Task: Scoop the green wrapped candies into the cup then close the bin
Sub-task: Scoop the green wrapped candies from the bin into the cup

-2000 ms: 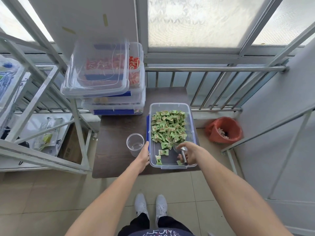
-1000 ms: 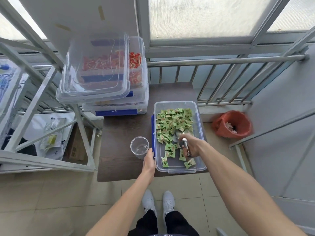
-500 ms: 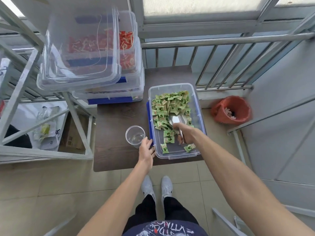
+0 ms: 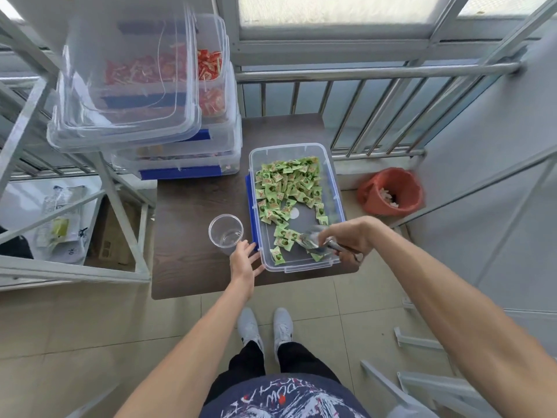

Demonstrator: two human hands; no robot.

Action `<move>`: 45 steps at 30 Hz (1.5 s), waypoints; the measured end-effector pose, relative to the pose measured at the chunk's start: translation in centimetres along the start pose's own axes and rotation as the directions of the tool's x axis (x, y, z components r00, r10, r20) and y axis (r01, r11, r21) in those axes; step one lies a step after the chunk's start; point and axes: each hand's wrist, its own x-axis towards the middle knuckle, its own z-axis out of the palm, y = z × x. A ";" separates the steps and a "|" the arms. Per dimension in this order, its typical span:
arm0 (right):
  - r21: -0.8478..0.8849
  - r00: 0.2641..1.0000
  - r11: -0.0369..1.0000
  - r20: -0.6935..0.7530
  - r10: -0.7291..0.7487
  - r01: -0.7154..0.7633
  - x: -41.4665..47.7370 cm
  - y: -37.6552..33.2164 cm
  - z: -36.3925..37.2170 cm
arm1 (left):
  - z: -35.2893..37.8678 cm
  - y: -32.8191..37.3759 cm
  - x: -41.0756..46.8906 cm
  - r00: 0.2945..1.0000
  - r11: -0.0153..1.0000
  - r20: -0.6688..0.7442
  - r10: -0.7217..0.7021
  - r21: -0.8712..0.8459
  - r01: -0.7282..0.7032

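Observation:
A clear open bin point(image 4: 333, 173) sits on the right side of a dark table point(image 4: 196, 260) and holds several green wrapped candies point(image 4: 286, 185), heaped mostly at its far end. My right hand point(image 4: 349, 235) is shut on a metal scoop point(image 4: 313, 241), whose bowl lies low in the near end of the bin among a few loose candies. An empty clear plastic cup point(image 4: 226, 233) stands upright just left of the bin. My left hand point(image 4: 244, 260) is open, fingers spread, touching the cup's near side and the bin's near-left corner.
Stacked clear bins point(image 4: 180, 140) with red candies stand at the table's back left, a clear lid point(image 4: 126, 86) leaning on them. A metal rack point(image 4: 36, 146) is on the left, a railing point(image 4: 376, 73) behind, an orange bucket point(image 4: 391, 191) on the floor to the right.
My right hand has drawn the scoop back from the candy heap to the near end of the bin and turned it sideways. My left hand stays by the cup, fingers more spread.

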 end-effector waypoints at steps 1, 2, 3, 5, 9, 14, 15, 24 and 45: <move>-0.055 0.999 0.997 -0.020 0.048 -0.049 -0.8 0.0 -0.2 | 0.0 0.0 -0.1 1.000 1.000 -0.005 0.003 -0.005 -0.003; -0.106 0.995 0.990 -0.054 0.087 -0.092 -1.3 -0.1 -0.4 | 0.0 -0.1 -0.1 1.000 1.000 -0.007 0.006 -0.007 -0.006; -0.158 0.988 0.978 -0.089 0.123 -0.136 -1.7 -0.2 -0.7 | 0.1 -0.1 -0.2 1.000 1.000 -0.006 0.008 -0.006 -0.008; -0.238 0.972 0.945 -0.120 0.200 -0.224 -2.3 -0.7 -1.0 | 0.1 -0.2 -0.2 1.000 1.000 0.000 0.009 0.001 -0.009; -0.349 0.939 0.872 -0.122 0.320 -0.343 -2.4 -2.7 -0.7 | 0.0 -0.2 -0.1 1.000 1.000 -0.002 0.005 -0.001 -0.005; -0.368 0.950 0.877 -0.081 0.300 -0.309 -0.2 -3.9 0.9 | -0.3 -0.4 0.1 1.000 1.000 0.016 -0.002 0.015 0.002; -0.326 0.959 0.903 -0.063 0.275 -0.280 0.2 -3.9 1.3 | -0.4 -0.4 0.1 1.000 1.000 0.019 0.000 0.018 0.000; 0.124 0.985 0.980 0.050 -0.165 0.158 3.5 -6.1 4.4 | -0.5 -0.9 0.4 1.000 0.999 0.017 0.006 -0.042 -0.006; 0.098 0.702 0.809 -0.564 -0.435 0.580 10.7 -10.4 6.4 | -2.9 -1.2 2.0 1.000 0.998 0.026 0.006 -0.060 -0.005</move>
